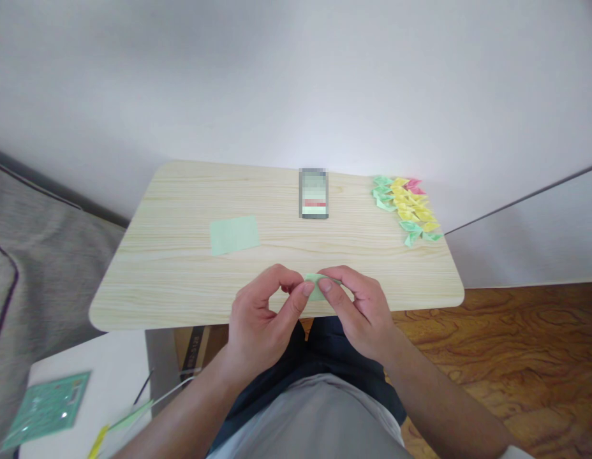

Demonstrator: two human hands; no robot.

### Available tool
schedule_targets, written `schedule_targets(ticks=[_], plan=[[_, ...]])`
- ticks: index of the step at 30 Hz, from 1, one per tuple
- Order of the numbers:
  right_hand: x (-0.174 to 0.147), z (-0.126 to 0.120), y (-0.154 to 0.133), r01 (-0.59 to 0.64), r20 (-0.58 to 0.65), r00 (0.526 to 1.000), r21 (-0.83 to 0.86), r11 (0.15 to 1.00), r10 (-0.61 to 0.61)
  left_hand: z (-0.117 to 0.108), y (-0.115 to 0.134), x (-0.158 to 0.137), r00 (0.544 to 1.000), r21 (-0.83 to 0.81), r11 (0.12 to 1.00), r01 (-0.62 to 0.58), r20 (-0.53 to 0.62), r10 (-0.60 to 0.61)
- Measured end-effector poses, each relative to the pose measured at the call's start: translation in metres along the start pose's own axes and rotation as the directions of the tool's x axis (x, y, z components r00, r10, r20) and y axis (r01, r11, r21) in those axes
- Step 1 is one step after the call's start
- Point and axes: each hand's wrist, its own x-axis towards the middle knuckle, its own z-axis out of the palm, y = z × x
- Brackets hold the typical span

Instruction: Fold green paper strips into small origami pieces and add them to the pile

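A small piece of folded green paper [316, 293] is held between my two hands over the table's front edge. My left hand [267, 312] pinches its left side between thumb and index finger. On its right side, the thumb and index finger of my right hand [360, 309] press together on the same paper. Both hands hide part of its folds. Flat on the table, to the left and farther off, lies a sheet of green paper [235, 235]. Several folded paper pieces [411, 204] in yellow, green and pink are grouped at the table's far right.
A phone [314, 194], its screen blurred, is at the back middle of the wooden table [181, 280], near the white wall. Below left, a white surface [109, 357] bears a green plastic packet [50, 408]. A cardboard box [200, 350] sits under the table. Grey fabric [42, 255] is at left.
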Motion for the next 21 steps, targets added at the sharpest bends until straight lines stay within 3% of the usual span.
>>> schedule_targets(ticks=[10, 21], plan=[[0.0021, -0.009, -0.0021, 0.063, 0.176, 0.983, -0.1, 0.993, -0.044, -0.0065, 0.0013, 0.0047, 0.998, 0.062, 0.998, -0.01, 0.059, 0.007], [0.0006, -0.0087, -0.0032, 0.011, 0.175, 0.985, -0.061, 0.998, -0.001, -0.008, 0.0021, 0.0069, 0.995, 0.029, 1.0, 0.006, 0.102, -0.009]])
